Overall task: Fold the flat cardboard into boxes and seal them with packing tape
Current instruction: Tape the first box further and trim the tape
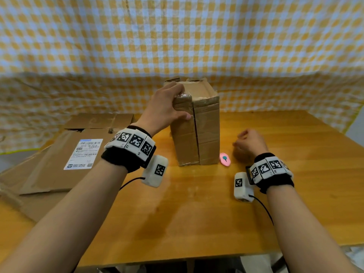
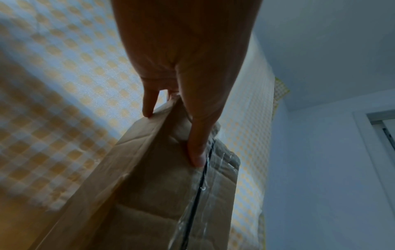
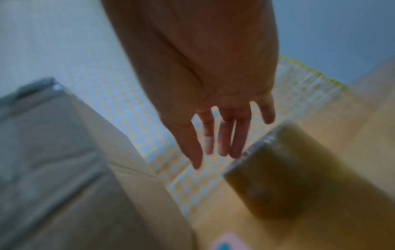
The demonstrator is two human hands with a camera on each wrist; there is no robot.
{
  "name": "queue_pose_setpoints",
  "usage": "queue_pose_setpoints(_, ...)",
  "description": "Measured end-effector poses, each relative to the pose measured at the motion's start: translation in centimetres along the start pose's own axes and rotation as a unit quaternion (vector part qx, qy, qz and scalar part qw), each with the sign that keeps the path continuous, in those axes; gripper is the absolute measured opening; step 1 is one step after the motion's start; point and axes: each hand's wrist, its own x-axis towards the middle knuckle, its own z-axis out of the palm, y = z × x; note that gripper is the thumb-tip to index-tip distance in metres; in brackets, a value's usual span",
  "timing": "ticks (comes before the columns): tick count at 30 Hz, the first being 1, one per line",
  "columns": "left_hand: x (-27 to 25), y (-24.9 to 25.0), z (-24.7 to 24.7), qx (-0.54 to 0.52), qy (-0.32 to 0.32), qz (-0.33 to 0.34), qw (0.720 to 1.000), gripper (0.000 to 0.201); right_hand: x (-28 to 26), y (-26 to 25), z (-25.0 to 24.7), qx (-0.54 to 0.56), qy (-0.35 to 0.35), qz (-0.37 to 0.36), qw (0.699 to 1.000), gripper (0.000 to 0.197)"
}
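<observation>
— Any writing you could read?
— Only a white shipping label (image 1: 83, 153) on the flat cardboard (image 1: 59, 160) at left of the head view; its print was too small for me to read.
— And the box?
— The box (image 1: 197, 123) stood upright at centre frame on the worktop (image 1: 197, 213), long axis vertical, taped seam facing me. My left hand (image 1: 164, 109) gripped its top left corner. My right hand (image 1: 249, 143), fingers relaxed and holding nothing, hovered right of a pink cutter (image 1: 225, 159), near a tape roll (image 3: 299, 169).
</observation>
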Motion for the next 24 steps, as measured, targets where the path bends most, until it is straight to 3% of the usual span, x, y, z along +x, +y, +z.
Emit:
queue_pose_setpoints(2,0.2,0.1,-0.1,0.0,-0.006,-0.003,1.0,0.053,0.2,-1.8,-1.0,0.146,0.044,-0.094,0.984,0.017)
queue_pose_setpoints(4,0.2,0.3,-0.2,0.001,-0.01,-0.01,1.0,0.053,-0.8,-4.9,-2.7,0.255,0.084,-0.199,0.942,0.014)
queue_pose_setpoints(6,0.3,0.5,-0.3,0.003,-0.01,-0.016,1.0,0.054,-1.9,-8.0,-4.0,0.305,0.057,-0.284,0.907,0.014)
queue_pose_setpoints(8,0.3,0.7,-0.4,-0.002,-0.006,-0.019,1.0,0.054,-2.5,-10.3,-4.5,0.276,-0.014,-0.333,0.901,0.018)
queue_pose_setpoints(10,0.2,0.8,-0.6,-0.02,0.012,-0.03,0.999,0.053,-2.6,-11.5,-4.3,0.185,-0.058,-0.361,0.912,0.024)
queue_pose_setpoints(12,0.0,0.8,-0.9,-0.06,0.032,-0.045,0.997,0.047,-2.4,-11.7,-3.8,0.138,-0.059,-0.378,0.914,0.018)
queue_pose_setpoints(16,-0.3,0.6,-1.8,-0.131,0.059,-0.062,0.988,0.029,-2.2,-11.7,-3.5,0.174,-0.047,-0.38,0.907,0.006)
queue_pose_setpoints(21,0.4,0.6,-2.6,-0.128,0.062,-0.059,0.988,0.022,-2.2,-12.1,-3.4,0.111,-0.063,-0.395,0.91,0.025)
queue_pose_setpoints(24,0.6,0.4,-3.0,-0.104,0.037,-0.048,0.993,0.018,-2.1,-12.1,-3.0,0.1,-0.036,-0.393,0.914,0.023)
